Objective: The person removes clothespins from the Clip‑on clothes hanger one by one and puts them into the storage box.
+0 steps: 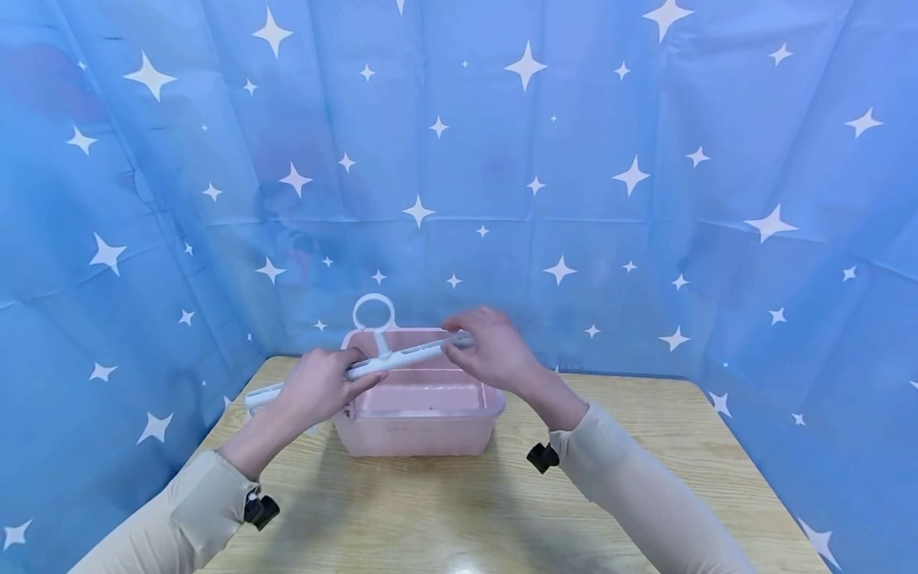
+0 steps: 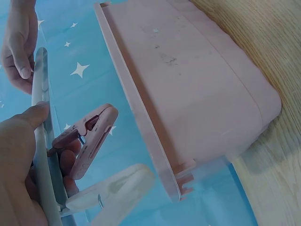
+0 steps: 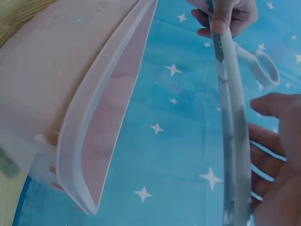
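A white clip hanger (image 1: 416,355) is held slantwise above the pink bin (image 1: 423,437), with its ring (image 1: 374,297) pointing up. My left hand (image 1: 315,391) grips the hanger's bar left of the ring, thumb along one side and fingers on the other. In the left wrist view, a pink clip (image 2: 96,141) and a white clip (image 2: 129,190) hang from the bar. My right hand (image 1: 495,351) is at the bar's right end. The right wrist view shows its thumb apart from the bar and its fingers extended close against it; whether they touch is unclear.
The bin stands upright on a wooden table (image 1: 610,478), near its back edge. A blue curtain (image 1: 488,159) with white stars surrounds the table at the back and sides. Black wrist cameras (image 1: 261,511) sit on both sleeves.
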A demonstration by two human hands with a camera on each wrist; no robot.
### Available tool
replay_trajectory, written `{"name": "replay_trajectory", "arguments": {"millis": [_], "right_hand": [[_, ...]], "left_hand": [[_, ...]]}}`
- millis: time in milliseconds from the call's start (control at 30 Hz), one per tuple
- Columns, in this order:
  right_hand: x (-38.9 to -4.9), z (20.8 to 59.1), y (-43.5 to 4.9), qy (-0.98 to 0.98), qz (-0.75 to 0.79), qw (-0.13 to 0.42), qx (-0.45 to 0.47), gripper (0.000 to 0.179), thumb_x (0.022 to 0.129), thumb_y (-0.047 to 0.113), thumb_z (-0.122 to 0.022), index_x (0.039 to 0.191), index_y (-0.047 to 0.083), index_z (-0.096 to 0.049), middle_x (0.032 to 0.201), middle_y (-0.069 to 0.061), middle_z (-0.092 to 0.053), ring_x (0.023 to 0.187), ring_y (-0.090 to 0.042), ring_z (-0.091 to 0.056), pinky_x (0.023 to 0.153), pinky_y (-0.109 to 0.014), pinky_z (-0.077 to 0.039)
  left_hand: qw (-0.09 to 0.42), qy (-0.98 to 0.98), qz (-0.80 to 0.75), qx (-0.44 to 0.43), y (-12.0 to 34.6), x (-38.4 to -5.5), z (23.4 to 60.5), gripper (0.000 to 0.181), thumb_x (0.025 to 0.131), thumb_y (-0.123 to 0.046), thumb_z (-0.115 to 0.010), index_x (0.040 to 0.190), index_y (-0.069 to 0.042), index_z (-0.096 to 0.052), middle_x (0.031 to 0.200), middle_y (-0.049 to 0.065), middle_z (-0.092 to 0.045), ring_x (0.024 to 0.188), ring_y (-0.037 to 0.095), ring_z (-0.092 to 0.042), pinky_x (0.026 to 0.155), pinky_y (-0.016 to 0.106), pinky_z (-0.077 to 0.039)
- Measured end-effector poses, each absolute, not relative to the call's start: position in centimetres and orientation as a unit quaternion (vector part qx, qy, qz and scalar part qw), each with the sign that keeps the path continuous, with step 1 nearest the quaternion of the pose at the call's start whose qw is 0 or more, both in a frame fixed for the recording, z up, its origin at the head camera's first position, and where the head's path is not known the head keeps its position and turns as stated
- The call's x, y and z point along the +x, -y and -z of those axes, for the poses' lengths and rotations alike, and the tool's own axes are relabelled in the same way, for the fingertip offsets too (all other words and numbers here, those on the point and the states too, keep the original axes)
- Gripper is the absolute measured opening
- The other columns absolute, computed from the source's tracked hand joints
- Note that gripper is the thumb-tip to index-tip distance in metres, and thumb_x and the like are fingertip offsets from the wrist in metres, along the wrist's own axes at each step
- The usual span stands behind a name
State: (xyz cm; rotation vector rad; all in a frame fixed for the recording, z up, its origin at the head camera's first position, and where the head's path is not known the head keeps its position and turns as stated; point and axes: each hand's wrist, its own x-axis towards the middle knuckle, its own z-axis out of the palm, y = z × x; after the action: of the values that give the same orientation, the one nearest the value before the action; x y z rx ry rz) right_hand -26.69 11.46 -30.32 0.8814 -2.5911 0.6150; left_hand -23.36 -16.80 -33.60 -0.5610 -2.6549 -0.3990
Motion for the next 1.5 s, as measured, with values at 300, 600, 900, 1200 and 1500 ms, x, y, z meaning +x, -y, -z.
{"name": "replay_trajectory", "arguments": {"millis": [300,600,900,1200,1500], "right_hand": [[-26.7,30.6,-11.4,0.926,-0.142,0.16,0.313,0.037,0.093,0.04,-0.066,0.123,0.018,-0.068,0.125,0.001,-0.07,0.118,-0.022,-0.061,0.106,-0.046,-0.043],[-26.5,30.7,-11.5,0.923,-0.101,0.157,0.337,0.04,0.091,0.042,-0.067,0.122,0.016,-0.068,0.121,-0.001,-0.071,0.107,-0.022,-0.068,0.091,-0.042,-0.054],[-26.4,30.9,-11.5,0.93,-0.066,0.159,0.324,0.032,0.092,0.047,-0.066,0.106,0.017,-0.068,0.086,0.005,-0.063,0.074,-0.013,-0.058,0.066,-0.036,-0.052],[-26.3,31.3,-11.6,0.923,-0.069,0.183,0.33,0.032,0.093,0.046,-0.066,0.109,0.017,-0.068,0.089,0.007,-0.068,0.075,-0.011,-0.06,0.065,-0.036,-0.053],[-26.3,31.6,-11.8,0.929,-0.069,0.182,0.315,0.037,0.094,0.046,-0.065,0.117,0.018,-0.067,0.101,0.005,-0.072,0.085,-0.015,-0.066,0.069,-0.04,-0.054]], "left_hand": [[0.203,0.949,0.14,-0.195,16.6,-23.4,33.5,0.034,0.089,-0.05,-0.071,0.089,-0.016,-0.068,0.057,-0.007,-0.05,0.05,0.01,-0.046,0.048,0.028,-0.036],[0.203,0.948,0.14,-0.199,16.5,-23.4,33.3,0.034,0.088,-0.051,-0.072,0.087,-0.017,-0.066,0.055,-0.009,-0.049,0.049,0.009,-0.047,0.047,0.027,-0.037],[0.21,0.946,0.134,-0.207,16.5,-23.2,33.3,0.036,0.086,-0.052,-0.073,0.085,-0.017,-0.063,0.055,-0.01,-0.05,0.049,0.009,-0.049,0.047,0.028,-0.038],[0.236,0.938,0.127,-0.219,16.3,-23.4,33.2,0.033,0.084,-0.05,-0.076,0.091,-0.019,-0.069,0.059,-0.012,-0.057,0.053,0.009,-0.054,0.049,0.031,-0.042],[0.275,0.925,0.125,-0.231,16.3,-23.2,32.8,0.034,0.085,-0.051,-0.074,0.1,-0.02,-0.071,0.093,-0.002,-0.069,0.07,0.015,-0.062,0.059,0.034,-0.051]]}}
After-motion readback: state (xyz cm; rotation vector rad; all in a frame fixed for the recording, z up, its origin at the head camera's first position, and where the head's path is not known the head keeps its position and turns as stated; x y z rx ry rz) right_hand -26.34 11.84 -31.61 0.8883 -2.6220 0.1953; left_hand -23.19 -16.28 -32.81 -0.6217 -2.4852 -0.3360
